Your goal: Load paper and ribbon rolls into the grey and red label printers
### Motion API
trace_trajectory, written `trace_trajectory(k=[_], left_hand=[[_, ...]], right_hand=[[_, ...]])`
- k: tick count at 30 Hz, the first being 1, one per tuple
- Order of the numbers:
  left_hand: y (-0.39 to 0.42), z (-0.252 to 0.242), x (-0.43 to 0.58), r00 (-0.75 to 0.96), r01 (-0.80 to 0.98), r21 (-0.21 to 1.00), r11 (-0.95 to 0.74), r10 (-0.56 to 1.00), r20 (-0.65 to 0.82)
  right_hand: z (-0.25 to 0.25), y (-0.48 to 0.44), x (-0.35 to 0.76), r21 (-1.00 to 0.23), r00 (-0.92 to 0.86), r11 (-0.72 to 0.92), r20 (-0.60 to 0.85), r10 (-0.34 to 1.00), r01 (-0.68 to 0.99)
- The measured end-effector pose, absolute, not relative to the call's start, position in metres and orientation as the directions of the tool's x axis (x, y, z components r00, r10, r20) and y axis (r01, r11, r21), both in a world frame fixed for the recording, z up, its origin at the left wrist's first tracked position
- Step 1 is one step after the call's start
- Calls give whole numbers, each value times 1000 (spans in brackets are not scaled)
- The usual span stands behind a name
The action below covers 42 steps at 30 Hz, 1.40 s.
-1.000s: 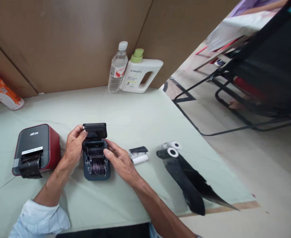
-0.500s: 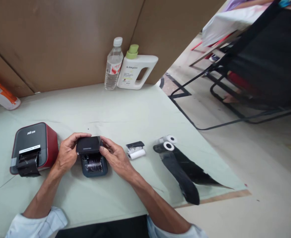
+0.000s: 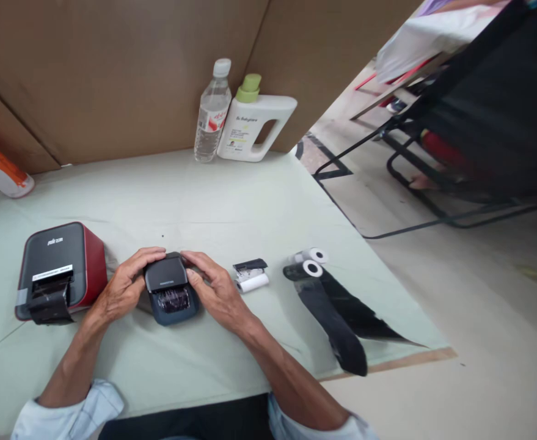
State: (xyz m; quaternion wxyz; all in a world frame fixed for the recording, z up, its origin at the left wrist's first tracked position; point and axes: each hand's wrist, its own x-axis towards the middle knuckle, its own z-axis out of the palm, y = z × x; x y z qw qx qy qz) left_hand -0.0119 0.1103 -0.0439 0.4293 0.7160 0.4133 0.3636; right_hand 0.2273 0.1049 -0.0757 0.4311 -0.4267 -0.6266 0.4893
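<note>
A small dark blue label printer (image 3: 175, 315) sits on the table in front of me. Its black lid (image 3: 165, 272) lies low over the body, and a shiny black roll (image 3: 173, 299) shows at the front opening. My left hand (image 3: 124, 284) grips the left side of the printer, fingers along the lid's back edge. On the opposite side my right hand (image 3: 213, 290) holds it, with the thumb by the lid's right edge. To the left stands a larger red and black label printer (image 3: 57, 256) with a black strip (image 3: 52, 302) hanging from its slot.
Right of my hands lie a small white roll (image 3: 253, 282) and rolls of black film (image 3: 302, 269) with long loose tails. A water bottle (image 3: 213, 116) and white detergent jug (image 3: 245, 128) stand against the brown panel (image 3: 112, 73). An orange bottle (image 3: 2, 168) leans left; a black chair (image 3: 492, 110) stands right.
The small printer's lid has come down, hiding more of the roll inside. Both my hands have stayed at its sides. The view has shifted slightly.
</note>
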Motion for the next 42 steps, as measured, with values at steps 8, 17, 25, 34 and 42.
trace_trajectory(k=[8, 17, 25, 34, 42], left_hand=[[99, -33, -19, 407, 377, 899, -221, 912, 54], [89, -35, -12, 361, 511, 811, -285, 928, 98], [90, -33, -15, 380, 543, 788, -289, 922, 76], [91, -34, -17, 403, 534, 791, -299, 912, 72], [92, -34, -17, 405, 514, 800, -310, 910, 92]], right_hand=[[-76, 105, 229, -969, -275, 216, 177, 945, 120], [-74, 103, 229, -957, -284, 250, 200, 938, 150], [-74, 103, 229, -955, -296, 249, 194, 935, 163], [-55, 84, 239, -820, -351, 484, 375, 858, 305], [-57, 65, 239, -502, -479, 687, 492, 727, 525]])
